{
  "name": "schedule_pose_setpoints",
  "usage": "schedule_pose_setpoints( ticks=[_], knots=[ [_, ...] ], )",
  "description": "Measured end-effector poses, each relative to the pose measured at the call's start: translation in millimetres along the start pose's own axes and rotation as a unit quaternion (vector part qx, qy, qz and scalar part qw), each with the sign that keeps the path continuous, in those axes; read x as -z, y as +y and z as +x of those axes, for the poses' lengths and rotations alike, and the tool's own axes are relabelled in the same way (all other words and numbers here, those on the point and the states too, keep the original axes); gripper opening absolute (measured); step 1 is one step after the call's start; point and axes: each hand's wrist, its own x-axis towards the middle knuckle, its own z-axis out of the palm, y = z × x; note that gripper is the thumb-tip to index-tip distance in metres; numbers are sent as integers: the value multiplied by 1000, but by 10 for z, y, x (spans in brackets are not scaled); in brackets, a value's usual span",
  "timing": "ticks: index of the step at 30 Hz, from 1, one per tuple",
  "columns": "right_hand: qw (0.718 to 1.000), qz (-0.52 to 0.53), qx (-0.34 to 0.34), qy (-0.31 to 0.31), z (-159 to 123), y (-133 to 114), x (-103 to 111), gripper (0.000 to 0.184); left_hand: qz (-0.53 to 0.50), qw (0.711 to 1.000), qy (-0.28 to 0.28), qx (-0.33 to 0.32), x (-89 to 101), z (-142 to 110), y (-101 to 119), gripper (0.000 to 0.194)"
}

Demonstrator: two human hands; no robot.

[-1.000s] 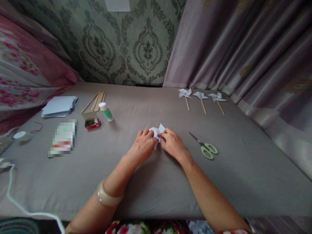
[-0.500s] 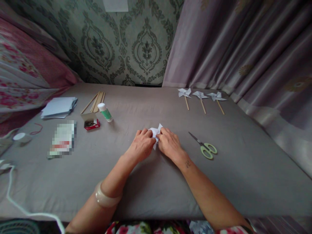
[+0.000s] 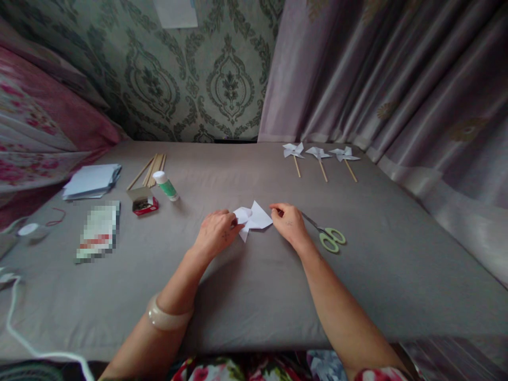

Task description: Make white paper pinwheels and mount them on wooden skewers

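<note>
Near the centre of the head view, a white folded paper with sharp points lies on the matte grey cloth, well away from its edges. The left hand pinches the left side of this paper between thumb and bent fingers; the right hand is curled, its fingertips at the right-hand point, though I cannot tell whether they grip it. A broad stretch of cloth runs from the hands down to the near edge, and another reaches up to the far one. Room is tighter on the right, where scissors with looped pale green handles lie just beside the right hand, blades partly hidden. Farther back, three paper pinwheels on thin stems lie near a glossy, pleated curtain. Toward the left stand a white-capped cylindrical tube and an open red box, near slim wooden sticks and a flat stack of sheets
</note>
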Motion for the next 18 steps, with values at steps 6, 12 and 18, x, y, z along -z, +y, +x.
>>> schedule_pose_setpoints(
  ticks=[6, 12, 18],
  knots=[
    [999, -29, -43, 2, 3, 51, 8, 29, -40, 996, -8, 76, -34, -9, 5, 26],
    [998, -40, -55, -7, 3, 53, 0, 29, -97, 990, -15, 103, -128, 20, 10, 25],
    [997, -37, -64, -13, 5, 65, -9, 30, -156, 979, 6, 134, -175, 57, 10, 20]
  ],
)
